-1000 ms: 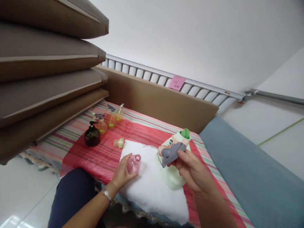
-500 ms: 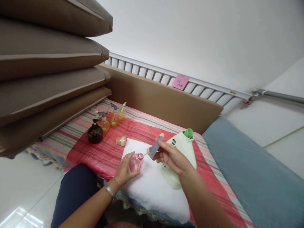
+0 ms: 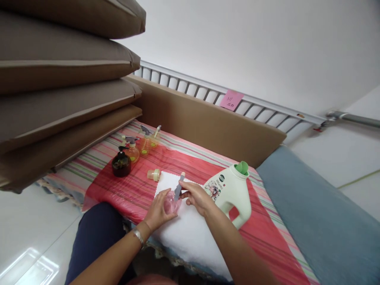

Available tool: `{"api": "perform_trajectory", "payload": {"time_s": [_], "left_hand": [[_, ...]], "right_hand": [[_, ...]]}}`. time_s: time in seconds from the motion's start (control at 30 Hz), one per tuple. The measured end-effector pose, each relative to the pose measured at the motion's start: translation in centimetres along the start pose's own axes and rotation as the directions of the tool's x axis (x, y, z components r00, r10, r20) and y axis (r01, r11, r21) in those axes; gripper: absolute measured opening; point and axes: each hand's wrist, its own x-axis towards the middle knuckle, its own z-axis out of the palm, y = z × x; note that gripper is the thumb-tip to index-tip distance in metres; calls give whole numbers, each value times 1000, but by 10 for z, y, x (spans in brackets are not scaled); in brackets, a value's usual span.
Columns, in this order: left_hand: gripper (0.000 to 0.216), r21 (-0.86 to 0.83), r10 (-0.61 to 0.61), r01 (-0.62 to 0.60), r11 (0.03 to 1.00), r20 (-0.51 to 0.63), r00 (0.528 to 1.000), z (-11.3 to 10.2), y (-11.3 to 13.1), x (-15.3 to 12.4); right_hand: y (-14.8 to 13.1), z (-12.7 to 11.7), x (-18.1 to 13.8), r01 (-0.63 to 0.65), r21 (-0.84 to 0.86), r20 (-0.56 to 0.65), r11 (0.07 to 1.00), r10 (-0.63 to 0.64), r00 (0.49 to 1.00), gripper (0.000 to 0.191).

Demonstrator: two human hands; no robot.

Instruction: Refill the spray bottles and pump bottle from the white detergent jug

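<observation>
My left hand (image 3: 158,209) is wrapped round a small clear pink bottle (image 3: 171,204) above a white cloth (image 3: 190,245). My right hand (image 3: 194,196) pinches a grey spray head (image 3: 178,189) with a pale tip. The spray head stands nearly upright at the mouth of the pink bottle. Whether it is seated on the neck I cannot tell, since fingers hide part of the join. Just beyond my right forearm is a pale green detergent jug (image 3: 237,194) with a green cap (image 3: 242,168).
A dark pump bottle (image 3: 121,164) and several yellowish spray bottles (image 3: 133,152) stand at the back left. A small measuring cup (image 3: 153,174) lies by the cloth. Stacked brown cushions (image 3: 68,83) overhang the left side; a brown panel (image 3: 202,118) borders the back.
My right hand has moved left, bringing the spray head from beside the bottle to its mouth and turning it more upright. The tube between them no longer shows. The view has shifted slightly.
</observation>
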Motion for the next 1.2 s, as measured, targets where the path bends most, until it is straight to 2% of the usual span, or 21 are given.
{"api": "perform_trajectory", "payload": {"time_s": [0.37, 0.57, 0.7, 0.93, 1.03, 1.2], "left_hand": [[86, 6, -29, 29, 1000, -18, 999, -1, 3, 0], [84, -1, -21, 21, 1000, -37, 999, 1, 2, -1], [84, -2, -17, 17, 1000, -47, 999, 1, 2, -1], [85, 4, -23, 23, 1000, -45, 999, 1, 2, -1], [85, 6, -27, 27, 1000, -45, 999, 1, 2, -1], [83, 5, -33, 33, 999, -36, 999, 0, 3, 0]], "right_hand": [[13, -5, -1, 67, 77, -54, 995, -63, 997, 37], [39, -6, 0, 205, 153, -96, 967, -192, 977, 36], [50, -7, 1, 266, 158, -83, 951, -256, 963, 35], [57, -12, -1, 328, 71, -6, 942, -329, 944, 33], [58, -14, 0, 345, -35, -5, 938, -346, 938, 29], [56, -12, 5, 383, -227, -10, 895, -396, 918, 33]]}}
